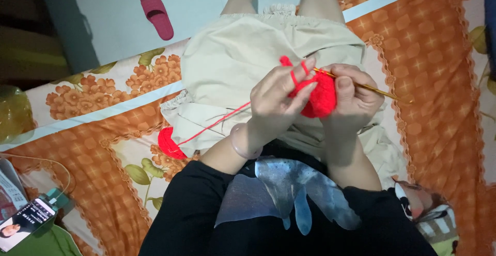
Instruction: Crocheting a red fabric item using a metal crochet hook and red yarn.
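Note:
My left hand [279,98] pinches a small red crocheted piece [321,96] over my lap, with red yarn looped over its raised index finger. My right hand [354,98] grips a thin golden crochet hook [374,88] whose tip goes into the top of the red piece; the hook's handle sticks out to the right. A strand of red yarn [217,123] runs down-left from my left hand to a red yarn ball [168,143] lying on the bedsheet beside my left thigh. A pale bangle [238,142] circles my left wrist.
I sit on a bed with an orange floral sheet [434,54], in beige shorts and a black top. A pink slipper [156,14] lies on the pale floor beyond. A phone [28,220] with a lit screen and cable rests at lower left.

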